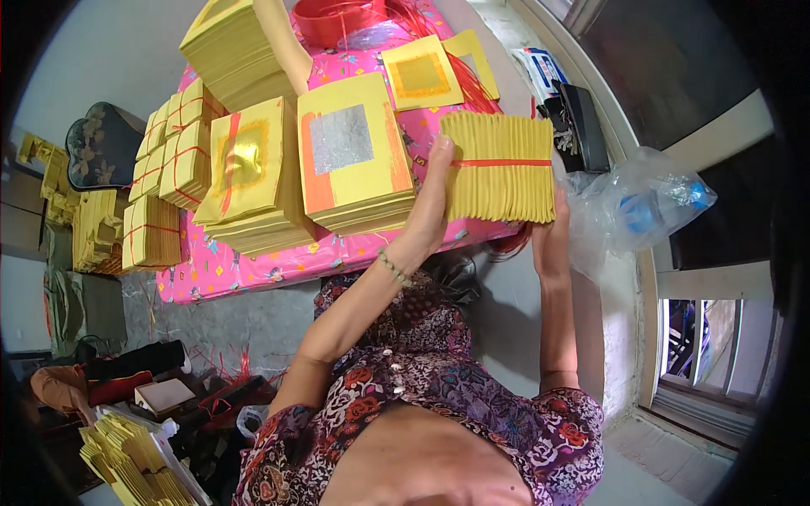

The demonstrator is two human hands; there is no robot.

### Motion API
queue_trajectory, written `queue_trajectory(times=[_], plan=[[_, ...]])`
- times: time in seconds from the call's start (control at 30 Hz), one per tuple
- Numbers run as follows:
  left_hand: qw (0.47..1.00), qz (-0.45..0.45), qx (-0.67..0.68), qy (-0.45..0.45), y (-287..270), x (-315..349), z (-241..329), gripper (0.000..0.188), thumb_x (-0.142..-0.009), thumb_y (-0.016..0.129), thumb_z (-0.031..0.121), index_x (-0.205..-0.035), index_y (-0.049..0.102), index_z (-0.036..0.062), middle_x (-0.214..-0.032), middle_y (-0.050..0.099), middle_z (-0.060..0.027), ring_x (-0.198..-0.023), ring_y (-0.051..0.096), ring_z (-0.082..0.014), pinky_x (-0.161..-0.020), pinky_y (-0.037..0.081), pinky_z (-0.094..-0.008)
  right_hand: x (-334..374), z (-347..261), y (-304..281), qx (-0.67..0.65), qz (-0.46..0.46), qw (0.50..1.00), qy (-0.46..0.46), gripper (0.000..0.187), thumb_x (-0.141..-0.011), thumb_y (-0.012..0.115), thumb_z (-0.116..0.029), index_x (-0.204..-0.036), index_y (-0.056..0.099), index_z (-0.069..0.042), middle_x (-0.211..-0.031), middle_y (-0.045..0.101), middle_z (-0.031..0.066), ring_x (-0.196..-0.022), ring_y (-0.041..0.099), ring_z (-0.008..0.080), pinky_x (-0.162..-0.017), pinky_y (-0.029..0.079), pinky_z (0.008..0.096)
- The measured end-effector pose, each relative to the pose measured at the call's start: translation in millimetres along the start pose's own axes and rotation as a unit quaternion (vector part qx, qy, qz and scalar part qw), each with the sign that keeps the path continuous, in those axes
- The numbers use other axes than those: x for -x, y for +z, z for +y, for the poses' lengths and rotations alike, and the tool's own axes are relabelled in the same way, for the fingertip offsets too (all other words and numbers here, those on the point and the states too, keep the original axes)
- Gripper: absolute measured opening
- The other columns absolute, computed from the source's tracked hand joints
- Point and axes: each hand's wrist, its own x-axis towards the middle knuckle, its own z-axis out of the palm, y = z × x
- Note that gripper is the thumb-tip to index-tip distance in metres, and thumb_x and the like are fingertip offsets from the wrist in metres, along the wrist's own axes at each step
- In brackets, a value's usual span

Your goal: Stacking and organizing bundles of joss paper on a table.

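Between my two hands is a thick bundle of yellow joss paper (499,181), tied around its middle with a red string, its folded edges fanned toward me. My left hand (434,181) grips the bundle's left side, thumb near the string. On the opposite side my right hand (550,221) holds the lower right edge, its fingers partly hidden behind the paper. Just left of my left hand stands a tall stack of silver-foil joss paper (359,160). Beside that is a stack with gold-foil squares (249,169), a red strand lying over its top.
A pink patterned cloth (278,274) covers the table. Small tied bundles (186,160) sit at left, near a larger stack (232,55). A red basin (337,21), red strings (481,97) and loose sheets (420,72) lie farther back. A clear plastic bag (629,207) is by the window.
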Motion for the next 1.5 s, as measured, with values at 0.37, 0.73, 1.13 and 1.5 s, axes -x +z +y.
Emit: queue_trajectory(times=[0.37,0.73,1.13,1.5], plan=[[0.973,-0.009,0.179,0.145,-44,49,79,0.067,-0.097,0.05,0.059,-0.146,0.044,0.0139,-0.142,0.054,-0.0115,-0.126,0.057,-0.0297,-0.102,0.051,-0.0492,-2,-78,95,0.234,-0.147,0.908,-0.315,0.056,-0.098,0.054,-0.026,-0.145,0.042,0.003,-0.152,0.038,0.02,-0.144,0.033,0.0302,-0.118,0.023,0.041],[0.929,-0.099,0.287,0.214,-115,93,104,0.071,-0.098,0.046,0.061,-0.146,0.043,0.0085,-0.14,0.055,-0.0148,-0.126,0.057,-0.032,-0.105,0.049,-0.0487,-39,-33,146,-0.084,-0.281,0.946,0.141,0.06,-0.095,0.066,-0.032,-0.143,0.046,-0.002,-0.138,0.056,0.0088,-0.127,0.053,0.0185,-0.109,0.041,0.0378],[0.928,0.068,0.172,0.324,-142,136,162,0.068,-0.099,0.049,0.057,-0.146,0.043,0.0081,-0.137,0.058,-0.013,-0.123,0.059,-0.0251,-0.103,0.052,-0.0443,-61,-3,236,-0.145,-0.404,0.864,0.261,0.072,-0.089,0.07,-0.039,-0.146,0.041,-0.007,-0.141,0.054,0.0104,-0.129,0.053,0.025,-0.108,0.044,0.0461],[0.94,0.271,-0.1,0.182,-171,188,213,0.11,-0.078,0.041,0.091,-0.154,0.032,0.0127,-0.141,0.05,-0.0093,-0.124,0.05,-0.0229,-0.106,0.041,-0.0433,-73,1,336,0.004,-0.367,0.889,0.273,0.067,-0.082,0.072,-0.053,-0.134,0.051,-0.017,-0.127,0.058,0.0054,-0.114,0.054,0.0208,-0.096,0.043,0.0436]])
